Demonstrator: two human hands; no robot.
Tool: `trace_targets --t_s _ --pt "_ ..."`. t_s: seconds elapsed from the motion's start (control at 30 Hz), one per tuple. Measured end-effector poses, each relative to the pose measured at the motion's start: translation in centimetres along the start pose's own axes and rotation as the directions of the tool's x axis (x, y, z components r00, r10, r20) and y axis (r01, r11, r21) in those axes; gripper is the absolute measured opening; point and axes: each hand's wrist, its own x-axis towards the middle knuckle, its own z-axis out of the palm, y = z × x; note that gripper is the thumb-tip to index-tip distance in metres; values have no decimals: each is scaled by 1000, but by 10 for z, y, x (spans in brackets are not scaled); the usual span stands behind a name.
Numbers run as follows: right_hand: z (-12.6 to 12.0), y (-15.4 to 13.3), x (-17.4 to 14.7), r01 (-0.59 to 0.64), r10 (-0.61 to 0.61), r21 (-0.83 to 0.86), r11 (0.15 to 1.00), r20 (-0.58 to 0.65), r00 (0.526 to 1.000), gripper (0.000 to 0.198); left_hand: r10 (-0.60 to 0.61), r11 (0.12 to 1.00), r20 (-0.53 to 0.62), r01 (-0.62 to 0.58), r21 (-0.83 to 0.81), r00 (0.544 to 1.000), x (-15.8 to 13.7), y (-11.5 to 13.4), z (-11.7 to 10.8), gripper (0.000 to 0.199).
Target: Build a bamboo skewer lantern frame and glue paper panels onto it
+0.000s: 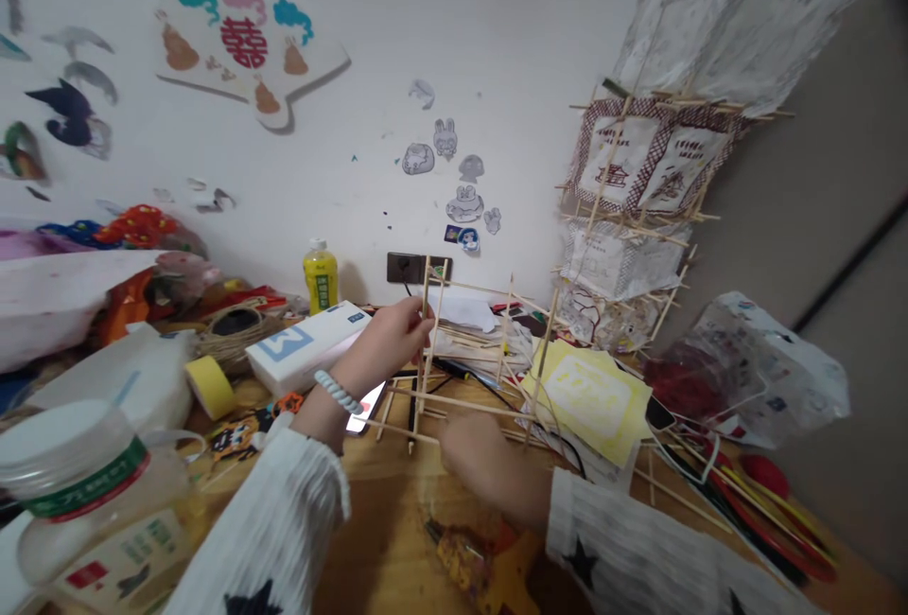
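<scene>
A box-shaped frame of thin wooden sticks stands on the wooden table in front of me. My left hand pinches one of its upright sticks near the upper left corner. Low at the frame's front, my right hand is curled and a little blurred. A thin stick runs from the left up to its fingers, but what they grip is hidden. Below the right hand lies a yellow-orange tool with a dark tip, resembling a hot glue gun, partly covered by the forearm.
Yellow paper lies right of the frame, near a plastic bag. A tall paper-covered stick tower rises behind. On the left are a white box, yellow tape, a drink bottle and a large jar.
</scene>
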Motion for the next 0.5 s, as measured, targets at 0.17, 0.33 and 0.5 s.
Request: trace_targets --t_s 0.17,0.33,0.5 --pt "-24 -3 -35 -14 14 -128 992 1 1000 19 -6 999 7 6 -32 1000 0 -1 -1 7" --pt "-58 -3 -71 26 -29 -125 992 -22 999 18 -4 999 19 5 -38 1000 1 -2 -1 8" --pt "-79 -3 -88 -105 104 72 992 15 994 17 -1 999 20 2 -51 1000 1 -3 0 9"
